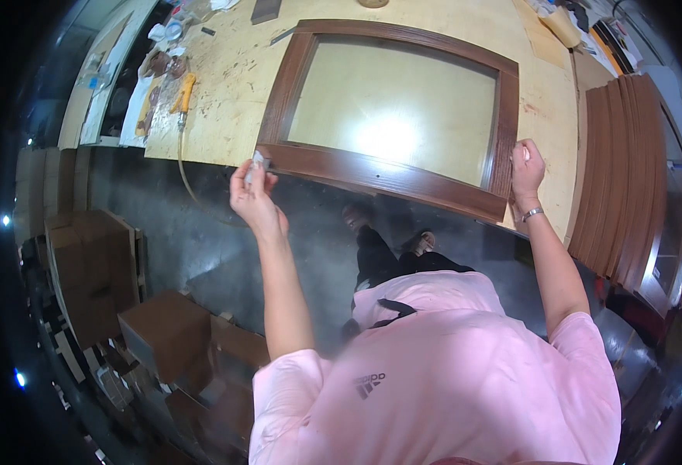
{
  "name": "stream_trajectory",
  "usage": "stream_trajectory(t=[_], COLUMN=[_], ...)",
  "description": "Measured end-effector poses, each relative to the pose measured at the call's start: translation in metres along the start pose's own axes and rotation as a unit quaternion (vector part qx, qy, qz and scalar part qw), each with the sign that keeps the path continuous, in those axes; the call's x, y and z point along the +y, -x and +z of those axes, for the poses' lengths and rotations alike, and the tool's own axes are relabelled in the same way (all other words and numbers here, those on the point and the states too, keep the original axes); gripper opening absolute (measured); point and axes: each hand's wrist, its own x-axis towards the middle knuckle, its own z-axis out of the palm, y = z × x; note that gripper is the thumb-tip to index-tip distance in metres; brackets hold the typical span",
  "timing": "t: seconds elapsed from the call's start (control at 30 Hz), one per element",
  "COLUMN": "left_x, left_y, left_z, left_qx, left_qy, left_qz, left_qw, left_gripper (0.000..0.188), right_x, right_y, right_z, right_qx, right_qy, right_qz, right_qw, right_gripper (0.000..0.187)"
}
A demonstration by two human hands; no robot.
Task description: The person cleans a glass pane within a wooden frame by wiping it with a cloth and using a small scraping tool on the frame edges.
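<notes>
A dark brown wooden framed panel door (379, 174) lies flat on the worktable, its near rail along the table's front edge. Its pale, shiny centre panel (391, 101) reflects a bright light. My left hand (251, 198) is closed around a small crumpled whitish wad (257, 161), beside the frame's near left corner. At the frame's right side, my right hand (528, 167) is closed with its fingers curled against the edge. Something small and white shows at those fingers, too little of it to name.
On the pale worktable (224, 93) a yellow-handled air blow gun (186, 93) with a hose lies at left. Brown boards (616, 170) stand stacked at right. Cardboard boxes (166, 337) crowd the floor at lower left. Cluttered papers (573, 31) sit at the far right.
</notes>
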Motion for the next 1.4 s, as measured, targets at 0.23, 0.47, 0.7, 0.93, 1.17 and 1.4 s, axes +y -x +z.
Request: stream_trajectory(t=[0.23, 0.47, 0.7, 0.93, 1.17, 1.4], left_x=[-0.004, 0.002, 0.002, 0.033, -0.006, -0.010], left_y=[0.101, 0.132, 0.169, 0.075, 0.005, -0.059], left_z=[0.060, 0.073, 0.067, 0.032, 0.018, -0.003], left_qx=[-0.220, -0.275, -0.278, -0.121, -0.233, -0.074], left_qy=[0.252, 0.255, 0.139, -0.106, -0.453, -0.532], left_qz=[-0.305, -0.377, -0.290, 0.012, 0.395, 0.378], left_qw=[0.892, 0.847, 0.905, 0.987, 0.765, 0.754], left_gripper=[0.038, 0.035, 0.054, 0.030, 0.031, 0.032], right_x=[-0.144, -0.202, -0.191, -0.159, -0.078, -0.088], right_y=[0.071, 0.103, 0.118, 0.029, -0.017, -0.011], right_z=[-0.013, 0.025, 0.050, 0.024, 0.034, 0.041], right_qx=[-0.294, -0.487, -0.347, -0.080, -0.024, -0.018], right_qy=[-0.299, -0.456, -0.363, -0.204, 0.083, -0.005], right_qz=[0.112, 0.153, 0.064, -0.112, -0.232, -0.153], right_qw=[0.901, 0.729, 0.862, 0.969, 0.969, 0.988], right_gripper=[0.022, 0.043, 0.035, 0.033, 0.031, 0.028])
